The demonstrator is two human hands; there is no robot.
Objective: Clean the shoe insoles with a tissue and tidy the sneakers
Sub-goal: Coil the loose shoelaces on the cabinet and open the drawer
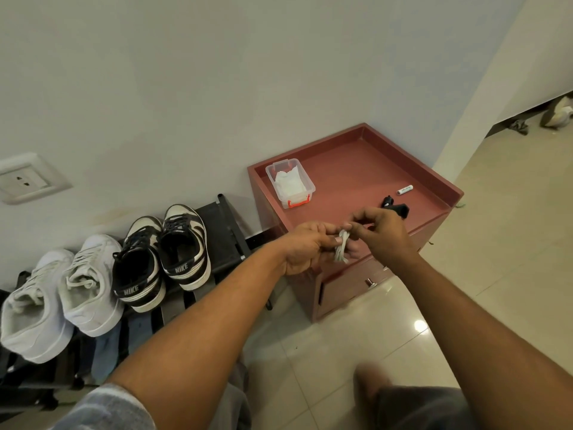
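Note:
Both my hands meet over the front edge of a red cabinet [350,169]. My left hand [305,248] and my right hand [379,232] pinch a small crumpled white tissue [342,251] between them. On a black shoe rack [223,240] at the left stand a pair of black-and-white sneakers [161,259] and a pair of white sneakers [59,293], heels toward me. A clear plastic box [290,183] holding white tissues sits on the cabinet's top, back left.
A small black object [395,207] and a white battery [404,189] lie on the cabinet top near my right hand. A wall socket [26,178] is at far left. Glossy beige floor tiles [496,243] spread to the right. My knee [375,383] shows at the bottom.

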